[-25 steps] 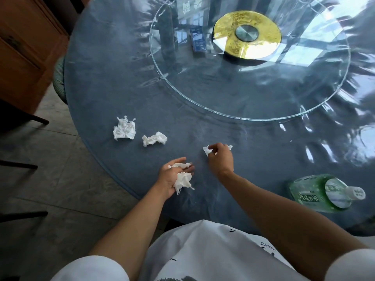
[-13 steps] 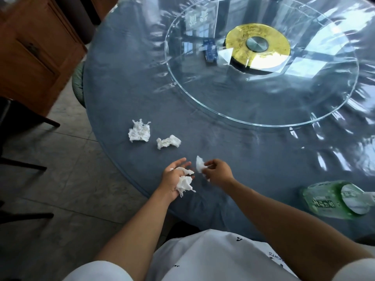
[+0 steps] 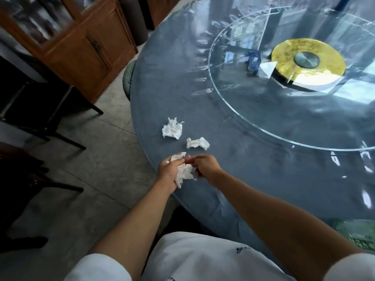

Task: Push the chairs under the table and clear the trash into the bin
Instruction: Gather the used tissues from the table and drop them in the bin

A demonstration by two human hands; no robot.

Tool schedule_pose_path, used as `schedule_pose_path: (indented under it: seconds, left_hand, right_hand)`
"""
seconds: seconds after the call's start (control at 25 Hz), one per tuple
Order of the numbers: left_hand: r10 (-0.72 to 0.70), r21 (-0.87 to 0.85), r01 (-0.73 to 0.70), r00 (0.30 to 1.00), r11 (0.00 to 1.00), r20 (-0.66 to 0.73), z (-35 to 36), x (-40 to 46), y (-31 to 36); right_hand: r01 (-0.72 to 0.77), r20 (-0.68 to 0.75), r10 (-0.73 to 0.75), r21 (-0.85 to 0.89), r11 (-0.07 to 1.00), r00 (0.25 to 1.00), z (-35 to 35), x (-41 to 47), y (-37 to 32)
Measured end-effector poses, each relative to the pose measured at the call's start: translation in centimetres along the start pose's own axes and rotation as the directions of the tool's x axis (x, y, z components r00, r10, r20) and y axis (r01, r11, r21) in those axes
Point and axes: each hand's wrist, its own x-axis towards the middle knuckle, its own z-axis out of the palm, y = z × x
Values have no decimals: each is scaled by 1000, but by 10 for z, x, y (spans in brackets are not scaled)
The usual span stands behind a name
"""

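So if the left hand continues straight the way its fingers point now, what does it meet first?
Probably the smaller crumpled tissue just beyond the left hand, which already holds a tissue wad; depth is unclear, so this is a guess.

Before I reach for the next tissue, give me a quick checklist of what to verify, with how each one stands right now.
1. Left hand has a firm hold on the tissue wad: ok, fingers curled round it.
2. Right hand free to reach: not ok, it pinches the wad too.
3. Tissues left on the table: not ok, a larger tissue and a smaller tissue lie apart near the edge.
4. Path to them clear: ok, nothing between.
5. Bin location: cannot tell, none in view.
6. Green bottle safe from the right elbow: cannot tell, mostly hidden.
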Motion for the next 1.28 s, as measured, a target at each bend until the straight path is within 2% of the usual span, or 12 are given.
schedule_pose_path:
  seconds: [0.12, 0.2, 0.28, 0.36, 0.48, 0.64, 0.8, 0.88, 0.96, 1.04, 1.12, 1.28]
  left_hand:
    - [-28, -15, 27, 999, 1000, -30, -8, 26, 14]
    - [-78, -6, 78, 997, 997, 4, -14, 51, 26]
    - [-143, 55, 140, 988, 989, 56, -22, 73, 39]
    - [-186, 127, 169, 974, 977, 131, -33, 92, 57]
    - [-238, 168, 202, 944, 965, 228, -46, 119, 92]
    - [-257, 153, 222, 926, 963, 276, -43, 143, 128]
    - [-288, 117, 264, 905, 957, 312, -31, 151, 149]
    - [-277, 85, 263, 913, 961, 299, -34, 154, 157]
    - [-211, 123, 184, 943, 975, 259, -40, 159, 162]
    - [-167, 142, 140, 965, 980, 203, -50, 167, 166]
    - [-160, 118, 143, 976, 983, 149, -60, 176, 169]
    - [-155, 142, 141, 983, 980, 98, -78, 183, 169]
  right_hand:
    - [87, -272, -196, -365, 927, 942, 4, 37, -8]
    - [69, -339, -292, -540, 839, 894, 8, 62, -11]
    - [-2, -357, -315, -665, 747, 879, 14, 80, -13]
    - [-136, -372, -228, -736, 664, 900, 21, 95, -15]
    - [-211, -461, -102, -578, 788, 882, 31, 110, -21]
    - [-28, -516, -98, -231, 973, 851, 67, 107, -59]
    - [72, -216, -104, -151, 986, 971, 111, 112, -103]
    - [46, -62, -40, 98, 994, 997, 116, 113, -115]
    - [-16, -11, 19, 218, 976, 1000, 114, 117, -117]
    - [-27, -206, 31, 24, 999, 978, 113, 130, -118]
    - [-66, -437, -95, -340, 938, 895, 110, 147, -111]
    - [-65, -209, -152, -767, 639, 966, 113, 161, -91]
